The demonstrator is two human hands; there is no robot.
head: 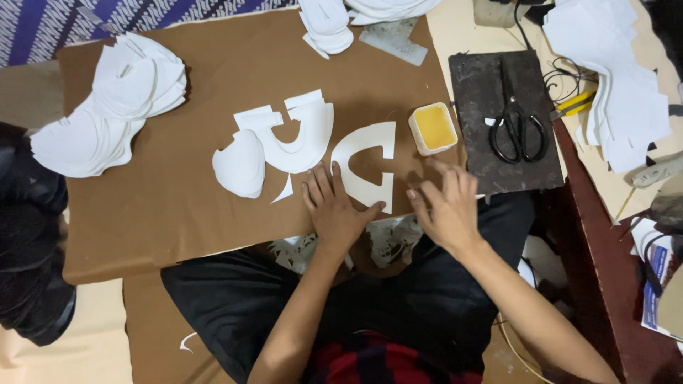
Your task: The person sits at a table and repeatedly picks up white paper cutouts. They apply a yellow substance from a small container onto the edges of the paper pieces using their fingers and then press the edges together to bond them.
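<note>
A white U-shaped cut piece (366, 160) lies on the brown board (178, 206). My left hand (334, 210) rests flat beside it, its thumb touching the piece's lower edge, fingers spread. My right hand (445, 206) hovers just right of the piece, fingers spread and slightly blurred, holding nothing. Further left lies a group of similar white cut pieces (292, 135), with a rounded white piece (242, 167) beside them. A small square tub of yellow paste (434, 128) stands just above my right hand.
Black scissors (518, 128) lie on a dark slab (498, 107) to the right. Stacks of white cut pieces sit at the left (107, 107), top centre (327, 25) and far right (626, 92). A dark red table edge (597, 249) runs down the right side.
</note>
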